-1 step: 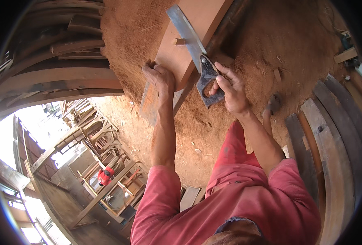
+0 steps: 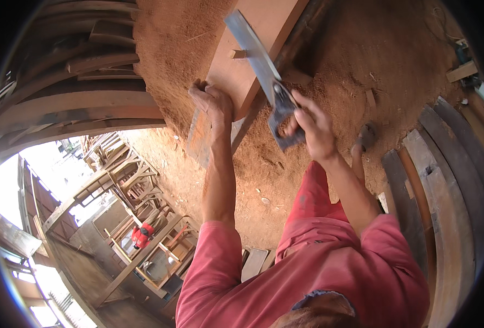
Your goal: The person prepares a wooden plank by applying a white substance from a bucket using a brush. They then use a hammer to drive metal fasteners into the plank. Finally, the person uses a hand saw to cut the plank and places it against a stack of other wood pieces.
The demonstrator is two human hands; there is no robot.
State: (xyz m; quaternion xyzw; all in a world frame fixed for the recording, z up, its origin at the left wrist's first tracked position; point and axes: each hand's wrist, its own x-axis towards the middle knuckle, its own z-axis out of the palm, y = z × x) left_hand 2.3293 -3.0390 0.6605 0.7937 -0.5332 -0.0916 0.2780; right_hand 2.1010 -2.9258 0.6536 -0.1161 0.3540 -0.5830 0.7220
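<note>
A reddish wooden board lies over a sawdust-covered floor. My left hand presses down on its near edge, fingers curled over the wood. My right hand grips the dark handle of a hand saw, whose grey blade lies at an angle across the board's right side. A small wooden block sits on the board beside the blade. Both arms are in red sleeves.
Thick sawdust covers the ground around the board. Curved grey planks lie to the right. More planks are stacked at upper left. Wooden chair frames and a red object stand at lower left.
</note>
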